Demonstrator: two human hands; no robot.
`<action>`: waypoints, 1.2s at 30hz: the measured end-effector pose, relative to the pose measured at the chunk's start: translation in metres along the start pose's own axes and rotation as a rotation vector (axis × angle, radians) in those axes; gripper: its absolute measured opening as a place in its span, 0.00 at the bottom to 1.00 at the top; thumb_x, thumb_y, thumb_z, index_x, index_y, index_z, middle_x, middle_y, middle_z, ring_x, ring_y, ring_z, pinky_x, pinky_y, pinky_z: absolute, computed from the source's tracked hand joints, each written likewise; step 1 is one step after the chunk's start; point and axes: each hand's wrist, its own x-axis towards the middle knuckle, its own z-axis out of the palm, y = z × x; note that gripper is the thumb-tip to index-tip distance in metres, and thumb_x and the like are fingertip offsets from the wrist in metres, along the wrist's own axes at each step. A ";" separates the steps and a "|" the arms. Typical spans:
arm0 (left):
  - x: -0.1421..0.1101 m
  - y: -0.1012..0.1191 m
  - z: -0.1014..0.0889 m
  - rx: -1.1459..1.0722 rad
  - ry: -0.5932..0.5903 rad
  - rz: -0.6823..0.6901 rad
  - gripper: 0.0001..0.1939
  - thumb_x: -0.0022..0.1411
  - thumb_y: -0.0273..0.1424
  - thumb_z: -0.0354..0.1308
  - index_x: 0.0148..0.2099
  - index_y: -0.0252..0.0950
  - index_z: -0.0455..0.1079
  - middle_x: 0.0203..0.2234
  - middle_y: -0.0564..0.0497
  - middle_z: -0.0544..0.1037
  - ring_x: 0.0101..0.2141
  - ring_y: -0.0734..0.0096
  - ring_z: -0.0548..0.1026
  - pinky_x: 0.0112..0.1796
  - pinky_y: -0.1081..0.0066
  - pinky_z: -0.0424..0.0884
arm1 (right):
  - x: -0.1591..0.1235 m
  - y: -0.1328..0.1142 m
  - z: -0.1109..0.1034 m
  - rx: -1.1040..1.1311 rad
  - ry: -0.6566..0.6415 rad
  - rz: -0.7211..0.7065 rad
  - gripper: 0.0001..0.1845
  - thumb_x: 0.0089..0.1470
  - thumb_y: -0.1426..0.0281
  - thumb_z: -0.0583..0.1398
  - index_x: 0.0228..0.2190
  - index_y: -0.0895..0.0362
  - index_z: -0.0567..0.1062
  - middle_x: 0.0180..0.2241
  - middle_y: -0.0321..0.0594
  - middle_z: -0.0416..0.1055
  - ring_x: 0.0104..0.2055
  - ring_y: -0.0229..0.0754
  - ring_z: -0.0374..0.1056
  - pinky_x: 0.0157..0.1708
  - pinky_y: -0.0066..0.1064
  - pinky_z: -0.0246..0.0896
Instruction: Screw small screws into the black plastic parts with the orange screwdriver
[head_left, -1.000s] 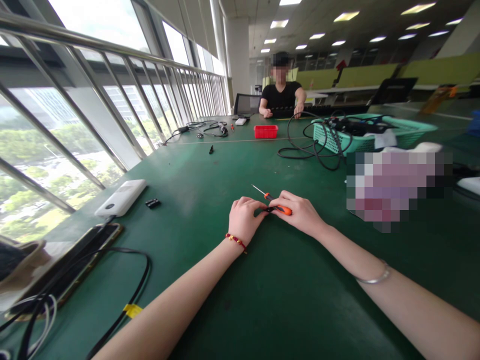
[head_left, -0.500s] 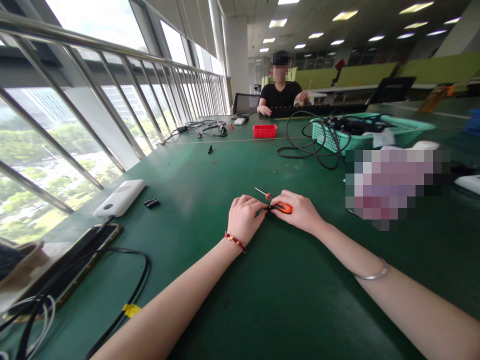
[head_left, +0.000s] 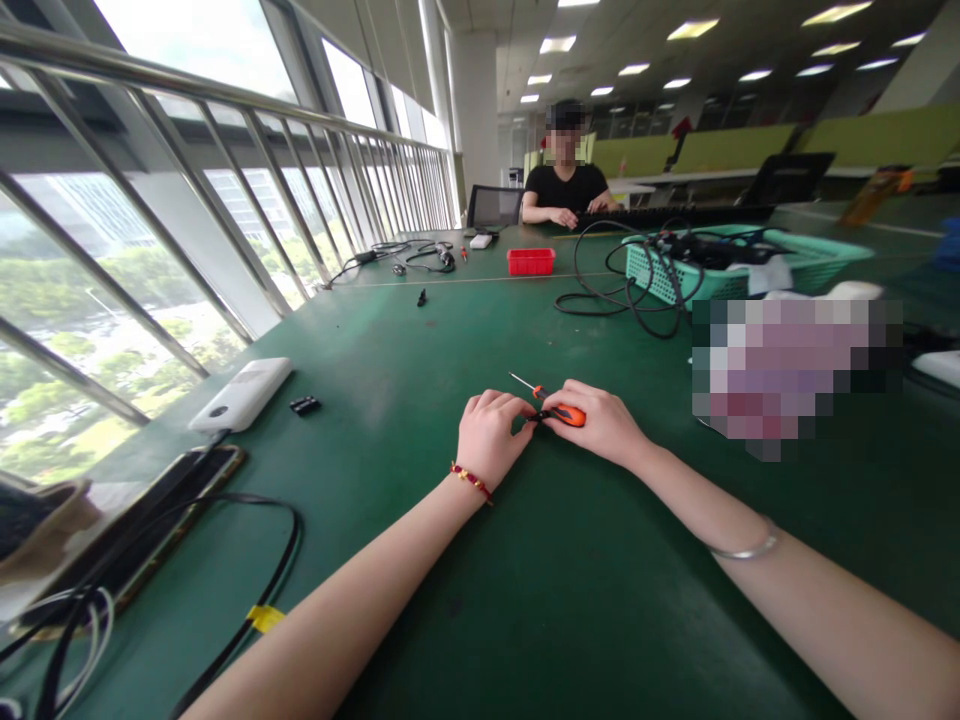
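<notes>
My left hand and my right hand rest close together on the green table, both with fingers curled. The right hand holds a small screwdriver with an orange handle; its thin shaft points away to the upper left. Between the fingertips of both hands sits a tiny dark piece, pinched by the left hand, too small to name. A red bead bracelet is on my left wrist and a silver bangle on my right.
A white power bank and a small black part lie to the left, a phone with black cables nearer me. Farther off are a red box, a teal basket with cables, and a seated person in black.
My hands have hardly moved; the screwdriver tilts slightly. The person at the far end has shifted their hands inward on the table.
</notes>
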 end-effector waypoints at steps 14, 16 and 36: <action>0.000 0.003 -0.001 -0.001 0.017 0.009 0.03 0.54 0.28 0.57 0.32 0.39 0.71 0.31 0.54 0.77 0.39 0.67 0.70 0.42 0.65 0.64 | 0.000 0.001 0.001 -0.036 -0.023 -0.022 0.10 0.50 0.63 0.60 0.36 0.49 0.74 0.34 0.35 0.68 0.31 0.36 0.67 0.28 0.26 0.58; 0.000 0.003 -0.001 0.006 0.016 0.017 0.03 0.54 0.28 0.57 0.32 0.40 0.71 0.31 0.54 0.77 0.38 0.67 0.70 0.42 0.65 0.64 | 0.000 0.000 0.000 -0.028 0.014 -0.030 0.10 0.50 0.63 0.60 0.36 0.50 0.74 0.34 0.35 0.68 0.31 0.36 0.67 0.29 0.26 0.58; 0.000 0.003 -0.004 -0.036 0.069 0.034 0.04 0.57 0.32 0.57 0.34 0.40 0.72 0.30 0.52 0.75 0.36 0.67 0.70 0.38 0.67 0.65 | -0.001 0.002 0.002 0.093 0.118 -0.093 0.07 0.53 0.66 0.59 0.34 0.52 0.77 0.30 0.36 0.66 0.30 0.35 0.67 0.31 0.25 0.60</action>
